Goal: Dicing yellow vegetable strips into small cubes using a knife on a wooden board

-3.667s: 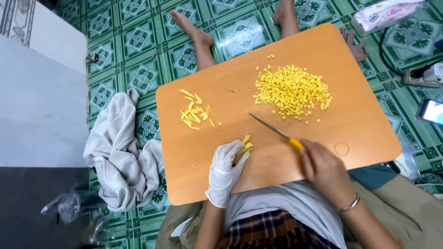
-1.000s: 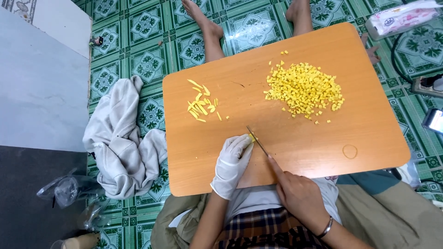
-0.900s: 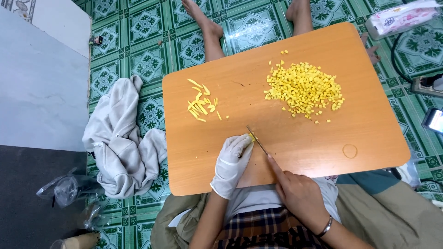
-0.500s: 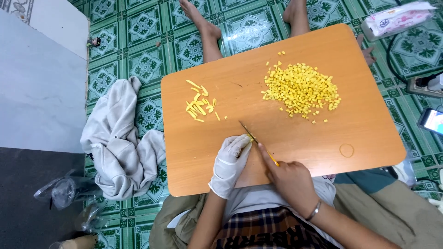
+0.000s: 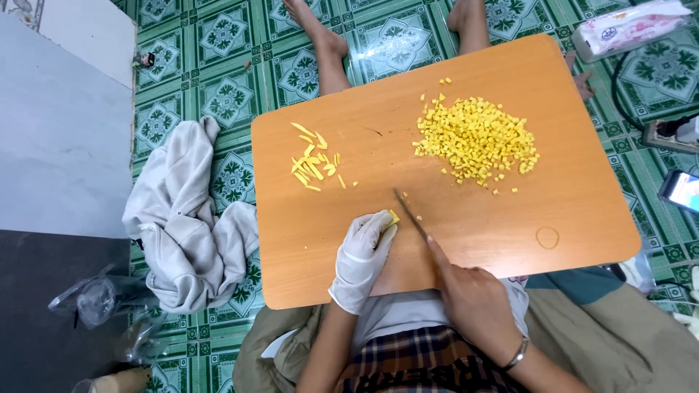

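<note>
My left hand, in a white glove, presses down on a small yellow piece of food near the front edge of the wooden board. My right hand grips a knife whose blade rests just right of the yellow piece, angled away from me. A heap of small yellow cubes lies at the board's far right. A loose cluster of yellow strips lies at the far left.
A grey garment is crumpled on the green patterned floor tiles left of the board. Someone's bare legs show beyond the board. A tissue pack, a power strip and a phone lie to the right. Plastic bags are at lower left.
The knife hand has drawn in toward my gloved hand, and the blade has shifted left to sit against the yellow piece. The view has drifted slightly.
</note>
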